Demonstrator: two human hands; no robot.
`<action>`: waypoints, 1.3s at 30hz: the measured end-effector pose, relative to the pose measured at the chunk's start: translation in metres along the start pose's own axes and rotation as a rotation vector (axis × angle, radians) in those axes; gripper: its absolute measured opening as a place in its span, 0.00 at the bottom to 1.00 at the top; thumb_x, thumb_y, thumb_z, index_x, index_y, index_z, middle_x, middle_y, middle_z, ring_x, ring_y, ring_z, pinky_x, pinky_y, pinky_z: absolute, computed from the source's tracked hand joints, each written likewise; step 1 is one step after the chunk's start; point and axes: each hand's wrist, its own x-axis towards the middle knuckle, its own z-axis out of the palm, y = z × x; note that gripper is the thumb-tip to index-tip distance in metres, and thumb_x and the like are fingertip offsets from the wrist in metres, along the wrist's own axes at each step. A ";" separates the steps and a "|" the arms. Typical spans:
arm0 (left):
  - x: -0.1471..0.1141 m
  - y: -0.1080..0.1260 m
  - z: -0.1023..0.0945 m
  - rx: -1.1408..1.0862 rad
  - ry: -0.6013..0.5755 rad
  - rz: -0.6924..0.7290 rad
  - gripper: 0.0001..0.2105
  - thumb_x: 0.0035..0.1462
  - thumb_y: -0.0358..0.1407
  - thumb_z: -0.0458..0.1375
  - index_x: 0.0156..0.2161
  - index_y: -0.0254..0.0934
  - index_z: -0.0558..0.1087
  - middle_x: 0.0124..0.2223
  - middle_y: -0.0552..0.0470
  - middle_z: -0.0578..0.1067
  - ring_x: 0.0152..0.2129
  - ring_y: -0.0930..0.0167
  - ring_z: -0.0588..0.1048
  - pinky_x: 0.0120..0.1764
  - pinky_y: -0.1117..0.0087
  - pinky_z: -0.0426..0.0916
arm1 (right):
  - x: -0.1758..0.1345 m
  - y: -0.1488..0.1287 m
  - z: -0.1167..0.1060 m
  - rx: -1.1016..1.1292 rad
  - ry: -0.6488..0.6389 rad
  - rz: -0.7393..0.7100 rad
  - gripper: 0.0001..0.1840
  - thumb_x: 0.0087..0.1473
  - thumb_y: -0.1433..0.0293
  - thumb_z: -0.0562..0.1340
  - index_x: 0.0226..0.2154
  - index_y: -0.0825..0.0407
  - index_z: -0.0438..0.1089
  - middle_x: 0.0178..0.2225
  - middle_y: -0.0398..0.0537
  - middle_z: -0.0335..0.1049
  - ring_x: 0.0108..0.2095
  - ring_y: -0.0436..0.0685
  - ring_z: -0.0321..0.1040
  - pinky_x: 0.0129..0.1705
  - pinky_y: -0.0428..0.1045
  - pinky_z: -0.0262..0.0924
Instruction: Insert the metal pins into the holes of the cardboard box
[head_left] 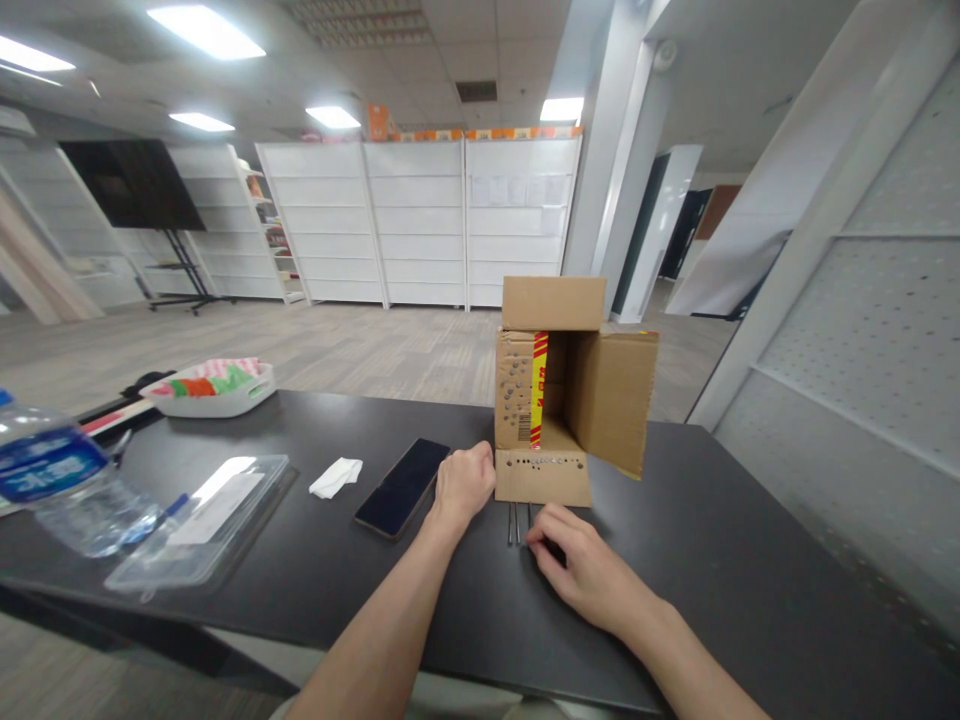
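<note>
An open cardboard box [514, 390] stands on its side at the table's far edge, its flaps spread. Small dark and silvery dots, perhaps holes or screw heads, mark its left flap and lower flap [543, 480]. My left hand [465, 480] is closed in a fist at the lower flap's left edge; whatever its fingers hold is hidden. Below that flap, several thin metal rods [514, 524] lie side by side on the tabletop. My right hand [566, 555] rests at their right, thumb and forefinger pinched at the end of the rightmost rod [529, 516].
On the black table [720, 560], a phone [403, 487] lies left of my left hand, beside a crumpled white tissue [336, 478]. Farther left are a clear plastic case [202, 525], a water bottle [71, 475] and a white basket [214, 398] with colourful packets.
</note>
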 end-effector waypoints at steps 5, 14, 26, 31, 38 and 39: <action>0.001 -0.001 0.002 0.005 0.014 0.015 0.15 0.61 0.35 0.42 0.38 0.42 0.73 0.35 0.48 0.78 0.34 0.66 0.77 0.33 0.70 0.61 | 0.001 -0.001 0.002 0.018 -0.013 -0.027 0.11 0.54 0.82 0.53 0.32 0.51 0.65 0.35 0.46 0.64 0.39 0.54 0.63 0.41 0.48 0.59; 0.001 0.000 0.001 -0.002 0.019 0.017 0.15 0.61 0.34 0.43 0.36 0.42 0.73 0.34 0.49 0.78 0.33 0.66 0.77 0.32 0.71 0.60 | 0.002 0.002 0.005 0.018 -0.004 -0.035 0.13 0.53 0.82 0.53 0.34 0.50 0.65 0.36 0.45 0.65 0.40 0.54 0.64 0.43 0.48 0.59; 0.002 -0.003 0.005 0.004 0.042 0.021 0.14 0.60 0.34 0.43 0.36 0.42 0.73 0.33 0.49 0.78 0.31 0.66 0.77 0.30 0.71 0.58 | 0.003 0.002 0.005 -0.062 0.026 0.028 0.12 0.51 0.80 0.55 0.36 0.50 0.65 0.37 0.45 0.64 0.40 0.55 0.62 0.45 0.50 0.58; 0.001 -0.002 0.005 0.005 0.033 0.017 0.15 0.60 0.34 0.43 0.36 0.42 0.73 0.33 0.49 0.78 0.31 0.67 0.76 0.30 0.71 0.58 | 0.003 0.002 0.005 -0.089 0.029 0.008 0.09 0.52 0.79 0.55 0.34 0.51 0.65 0.36 0.47 0.64 0.41 0.56 0.62 0.45 0.52 0.58; 0.001 -0.001 0.002 0.002 0.031 0.014 0.14 0.60 0.34 0.43 0.35 0.42 0.72 0.33 0.49 0.78 0.31 0.66 0.77 0.30 0.71 0.59 | 0.003 0.006 0.006 -0.080 0.019 -0.009 0.09 0.52 0.80 0.56 0.33 0.50 0.66 0.37 0.46 0.64 0.41 0.55 0.62 0.46 0.51 0.58; 0.001 -0.001 0.002 0.001 0.030 0.013 0.14 0.60 0.34 0.43 0.35 0.42 0.72 0.33 0.49 0.78 0.31 0.66 0.76 0.31 0.71 0.59 | 0.003 0.006 0.006 -0.078 0.019 -0.007 0.09 0.52 0.80 0.56 0.33 0.50 0.66 0.36 0.46 0.64 0.41 0.55 0.62 0.46 0.51 0.58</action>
